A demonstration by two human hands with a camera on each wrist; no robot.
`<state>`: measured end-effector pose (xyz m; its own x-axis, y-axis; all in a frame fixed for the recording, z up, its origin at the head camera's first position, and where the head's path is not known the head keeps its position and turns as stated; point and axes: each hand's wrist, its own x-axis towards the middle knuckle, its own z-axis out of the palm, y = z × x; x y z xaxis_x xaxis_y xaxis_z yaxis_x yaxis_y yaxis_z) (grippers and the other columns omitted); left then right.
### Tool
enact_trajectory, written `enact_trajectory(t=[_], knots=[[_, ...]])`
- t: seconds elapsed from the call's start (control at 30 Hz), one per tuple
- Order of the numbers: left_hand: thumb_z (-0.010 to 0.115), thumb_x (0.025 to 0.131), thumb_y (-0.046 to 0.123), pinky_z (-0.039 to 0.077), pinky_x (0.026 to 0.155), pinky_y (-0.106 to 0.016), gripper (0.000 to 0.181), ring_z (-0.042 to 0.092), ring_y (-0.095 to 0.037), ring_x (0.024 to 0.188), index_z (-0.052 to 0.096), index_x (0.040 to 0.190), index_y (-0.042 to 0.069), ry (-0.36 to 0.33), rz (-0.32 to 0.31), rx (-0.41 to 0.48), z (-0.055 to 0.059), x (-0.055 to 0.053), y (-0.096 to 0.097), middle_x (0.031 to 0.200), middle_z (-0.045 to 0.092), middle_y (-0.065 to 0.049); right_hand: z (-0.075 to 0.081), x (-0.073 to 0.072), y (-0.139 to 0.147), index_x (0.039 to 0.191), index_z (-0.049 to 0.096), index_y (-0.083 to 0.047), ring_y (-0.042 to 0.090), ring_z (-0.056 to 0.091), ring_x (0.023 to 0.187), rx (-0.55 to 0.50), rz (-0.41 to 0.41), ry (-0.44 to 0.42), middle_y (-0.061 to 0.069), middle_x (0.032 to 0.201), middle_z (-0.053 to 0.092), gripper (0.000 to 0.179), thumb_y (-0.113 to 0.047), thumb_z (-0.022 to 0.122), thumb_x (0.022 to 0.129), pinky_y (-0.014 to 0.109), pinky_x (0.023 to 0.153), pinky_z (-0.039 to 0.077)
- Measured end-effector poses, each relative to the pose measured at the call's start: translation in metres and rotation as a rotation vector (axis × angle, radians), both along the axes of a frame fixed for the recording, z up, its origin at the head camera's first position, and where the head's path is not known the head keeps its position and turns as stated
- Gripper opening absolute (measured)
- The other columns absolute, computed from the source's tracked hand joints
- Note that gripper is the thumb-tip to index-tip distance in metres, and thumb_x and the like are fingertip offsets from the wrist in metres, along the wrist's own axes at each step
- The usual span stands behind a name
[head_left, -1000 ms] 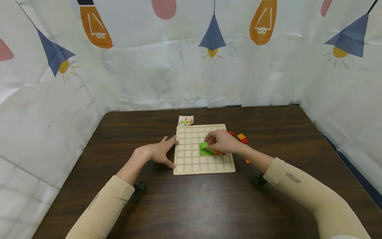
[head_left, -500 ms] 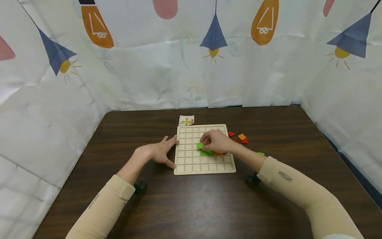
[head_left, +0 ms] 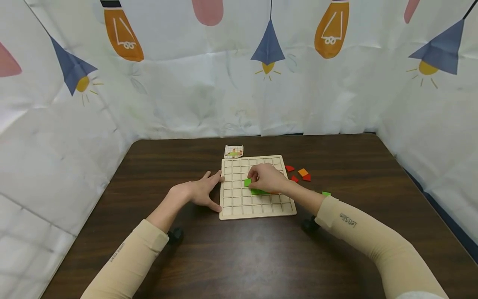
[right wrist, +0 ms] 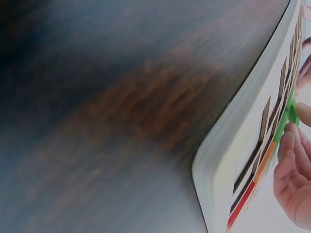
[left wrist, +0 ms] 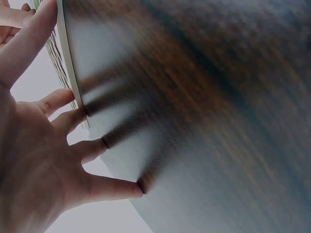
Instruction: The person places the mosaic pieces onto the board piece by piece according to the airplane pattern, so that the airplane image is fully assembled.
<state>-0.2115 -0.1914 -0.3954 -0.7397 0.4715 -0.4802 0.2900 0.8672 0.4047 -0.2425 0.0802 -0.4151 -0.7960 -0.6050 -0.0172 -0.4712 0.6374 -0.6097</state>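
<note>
A pale wooden grid board (head_left: 239, 211) lies on the dark table. My left hand (head_left: 198, 192) rests at its left edge, fingers spread, thumb at the near corner; in the left wrist view the fingertips (left wrist: 99, 143) reach the board's side and the tabletop. Over the grid my right hand (head_left: 268, 177) pinches a green square tile (head_left: 247, 182), slightly tilted, between thumb and fingers. Just below it, more green tiles (head_left: 257, 192) sit in a row, partly hidden by the hand. An orange piece (right wrist: 265, 161) and a red piece (right wrist: 241, 206) continue that row in the right wrist view.
A small card (head_left: 233, 152) with a coloured grid pattern lies behind the board. Right of the board are several red pieces (head_left: 306, 177), an orange tile (head_left: 303, 172) and a green tile (head_left: 326, 193) by the right sleeve. A printed white curtain (head_left: 168, 95) surrounds the table.
My right hand has moved a little left across the board with the green tile. Its forearm has uncovered a green tile on the right. The left hand has stayed in place.
</note>
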Motion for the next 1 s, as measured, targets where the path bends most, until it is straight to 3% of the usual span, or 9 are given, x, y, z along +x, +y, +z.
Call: enact_trajectory(t=[0.43,0.63,0.77,1.0], knots=[[0.083,0.085,0.05,0.026,0.114,-0.066,0.113,-0.006,-0.04,0.155,0.014,0.166,0.012,-0.01,0.02,0.0,0.001,0.0,0.001,0.171,-0.002,-0.014,-0.002,-0.001,-0.007,0.106,0.073,-0.005,0.011,0.06,0.074,0.065,0.009,0.017,-0.005,0.08,0.065,0.022,-0.016,0.083,0.089,0.033,0.078,0.052],[0.083,0.085,0.049,0.025,0.114,-0.066,0.116,-0.007,-0.041,0.155,0.011,0.166,0.011,-0.012,0.016,0.003,0.002,-0.001,0.002,0.171,-0.001,-0.015,-0.001,-0.001,-0.007,0.118,0.07,-0.004,0.011,0.06,0.071,0.07,0.009,0.003,-0.005,0.08,0.066,0.033,-0.018,0.082,0.09,0.031,0.074,0.052],[0.083,0.085,0.049,0.026,0.113,-0.067,0.114,-0.007,-0.04,0.155,0.012,0.166,0.013,-0.013,0.014,0.0,0.001,0.0,0.001,0.171,-0.002,-0.014,0.001,0.0,0.001,0.123,0.066,-0.003,0.012,0.061,0.072,0.028,0.002,-0.034,-0.004,0.083,0.066,0.04,-0.021,0.081,0.091,0.031,0.073,0.052],[0.082,0.086,0.05,0.027,0.112,-0.067,0.111,-0.007,-0.04,0.155,0.015,0.166,0.013,-0.002,0.0,0.011,0.0,0.001,0.0,0.172,-0.004,-0.013,0.007,0.003,0.038,0.114,0.071,-0.005,0.014,0.065,0.076,-0.058,-0.014,-0.063,-0.003,0.086,0.067,0.025,-0.017,0.078,0.093,0.034,0.072,0.054]])
